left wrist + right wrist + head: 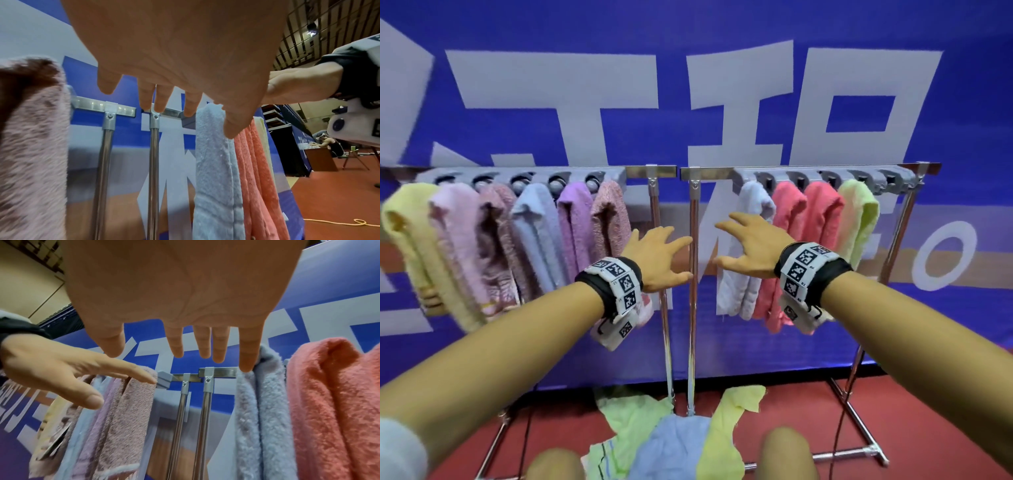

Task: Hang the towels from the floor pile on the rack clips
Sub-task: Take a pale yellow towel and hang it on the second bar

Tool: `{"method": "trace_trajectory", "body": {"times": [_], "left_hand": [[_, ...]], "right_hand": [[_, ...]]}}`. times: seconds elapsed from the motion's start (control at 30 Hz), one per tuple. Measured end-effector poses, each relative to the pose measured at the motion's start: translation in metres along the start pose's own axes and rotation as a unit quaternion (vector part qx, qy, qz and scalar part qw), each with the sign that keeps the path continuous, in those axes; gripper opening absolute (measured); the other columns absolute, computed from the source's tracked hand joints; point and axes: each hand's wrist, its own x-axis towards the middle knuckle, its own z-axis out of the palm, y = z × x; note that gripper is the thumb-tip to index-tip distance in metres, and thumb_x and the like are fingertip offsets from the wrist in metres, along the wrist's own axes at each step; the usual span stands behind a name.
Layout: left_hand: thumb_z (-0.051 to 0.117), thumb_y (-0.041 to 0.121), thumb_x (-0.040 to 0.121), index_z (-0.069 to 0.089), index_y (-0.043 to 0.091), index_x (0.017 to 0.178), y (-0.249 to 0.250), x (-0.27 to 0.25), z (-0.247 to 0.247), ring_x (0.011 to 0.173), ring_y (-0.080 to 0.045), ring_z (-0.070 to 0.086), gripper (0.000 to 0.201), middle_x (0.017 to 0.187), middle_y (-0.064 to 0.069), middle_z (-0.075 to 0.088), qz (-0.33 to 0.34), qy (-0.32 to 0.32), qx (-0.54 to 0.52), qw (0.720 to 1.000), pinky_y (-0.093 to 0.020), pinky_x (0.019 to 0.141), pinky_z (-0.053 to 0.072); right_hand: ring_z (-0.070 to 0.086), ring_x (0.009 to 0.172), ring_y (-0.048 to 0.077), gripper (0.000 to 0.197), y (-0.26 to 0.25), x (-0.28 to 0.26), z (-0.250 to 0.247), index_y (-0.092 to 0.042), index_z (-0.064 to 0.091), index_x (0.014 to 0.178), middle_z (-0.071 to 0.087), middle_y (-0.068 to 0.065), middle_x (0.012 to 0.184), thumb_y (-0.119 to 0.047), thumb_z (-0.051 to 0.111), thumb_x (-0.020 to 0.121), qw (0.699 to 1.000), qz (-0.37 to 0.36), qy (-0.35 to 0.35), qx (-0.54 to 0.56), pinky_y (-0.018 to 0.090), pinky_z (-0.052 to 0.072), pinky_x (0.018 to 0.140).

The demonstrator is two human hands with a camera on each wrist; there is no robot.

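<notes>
Both hands, left and right, are held out spread and empty before the racks' middle posts. Towels are clipped along both rails; the pile lies on the floor below.

Coral towels, blue backdrop, red floor.

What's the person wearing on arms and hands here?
Both forearms are bare. Each wrist carries a black strap ringed by white blocks printed with black square fiducial markers, left wrist band and right wrist band, with a white camera housing hanging beneath. No gloves on the left hand or right hand.
</notes>
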Motion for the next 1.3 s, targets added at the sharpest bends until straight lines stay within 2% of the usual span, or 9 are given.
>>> {"method": "trace_trajectory", "body": {"times": [0.17,0.33,0.5,0.7,0.8,0.9,1.1,1.2,1.3], "left_hand": [[0.04,0.079,0.083,0.007,0.047,0.152,-0.008,-0.034,0.033,0.151,-0.027,0.01,0.082,0.164,-0.008,0.01,-0.014,-0.03,-0.027,0.999,-0.065,0.115,0.012],[0.036,0.084,0.08,0.005,0.05,0.152,-0.012,-0.059,0.072,0.151,-0.026,0.009,0.085,0.164,-0.005,0.007,-0.034,-0.073,-0.041,0.996,-0.065,0.115,0.012],[0.03,0.09,0.075,0.005,0.05,0.152,-0.013,-0.072,0.12,0.151,-0.023,0.005,0.09,0.165,-0.005,0.006,-0.022,-0.117,-0.051,0.992,-0.066,0.115,0.01],[0.025,0.091,0.074,0.004,0.05,0.152,-0.009,-0.081,0.179,0.151,-0.024,0.001,0.091,0.165,-0.004,0.0,-0.029,-0.18,-0.082,0.98,-0.067,0.116,0.007],[0.028,0.089,0.078,0.003,0.05,0.152,-0.006,-0.086,0.204,0.152,-0.026,0.002,0.087,0.165,-0.006,0.0,-0.032,-0.204,-0.095,0.974,-0.066,0.116,0.007],[0.032,0.086,0.08,0.006,0.049,0.152,-0.005,-0.087,0.227,0.151,-0.027,0.004,0.085,0.165,-0.006,0.002,-0.05,-0.223,-0.124,0.966,-0.064,0.117,0.008],[0.038,0.083,0.081,0.012,0.047,0.153,0.002,-0.076,0.272,0.151,-0.027,0.008,0.084,0.165,-0.006,0.006,-0.082,-0.237,-0.192,0.949,-0.06,0.118,0.013],[0.043,0.08,0.082,0.017,0.045,0.152,0.005,-0.063,0.297,0.15,-0.028,0.014,0.083,0.164,-0.006,0.013,-0.118,-0.235,-0.264,0.928,-0.055,0.118,0.019],[0.043,0.083,0.076,0.026,0.039,0.151,0.009,-0.05,0.324,0.146,-0.029,0.023,0.089,0.158,-0.008,0.027,-0.153,-0.21,-0.368,0.893,-0.047,0.119,0.024]], "right_hand": [[0.026,0.143,0.03,0.08,-0.029,-0.01,0.036,-0.037,0.03,0.148,0.022,0.006,0.159,-0.075,0.048,0.08,0.998,-0.001,-0.055,-0.014,0.058,0.043,0.102],[0.031,0.14,0.03,0.084,-0.047,-0.017,0.081,-0.041,0.027,0.148,0.024,0.003,0.156,-0.08,0.046,0.076,0.995,-0.01,-0.098,-0.005,0.053,0.045,0.098],[0.023,0.144,0.029,0.084,-0.056,-0.017,0.116,-0.039,0.022,0.151,0.007,0.002,0.163,-0.075,0.049,0.081,0.989,-0.013,-0.145,-0.008,0.051,0.042,0.101],[0.021,0.146,0.029,0.085,-0.05,-0.018,0.186,-0.04,0.02,0.151,0.004,0.0,0.164,-0.075,0.051,0.08,0.976,0.008,-0.21,0.062,0.055,0.038,0.108],[0.023,0.147,0.029,0.084,-0.044,-0.022,0.222,-0.038,0.024,0.151,0.004,0.0,0.163,-0.071,0.056,0.081,0.959,0.045,-0.248,0.127,0.051,0.033,0.113],[0.025,0.146,0.029,0.084,-0.041,-0.026,0.253,-0.035,0.026,0.151,0.005,0.003,0.163,-0.066,0.059,0.081,0.948,0.058,-0.276,0.145,0.047,0.035,0.113],[0.024,0.147,0.025,0.083,-0.042,-0.025,0.317,-0.03,0.027,0.152,0.007,0.004,0.163,-0.059,0.062,0.083,0.927,0.105,-0.301,0.197,0.04,0.032,0.113],[0.021,0.148,0.024,0.08,-0.037,-0.029,0.348,-0.026,0.029,0.151,0.014,0.009,0.161,-0.054,0.063,0.085,0.915,0.132,-0.317,0.21,0.038,0.027,0.115],[0.033,0.141,0.026,0.075,-0.028,-0.035,0.382,-0.021,0.036,0.148,0.029,0.01,0.154,-0.047,0.067,0.084,0.9,0.18,-0.326,0.225,0.035,0.03,0.113]]}}
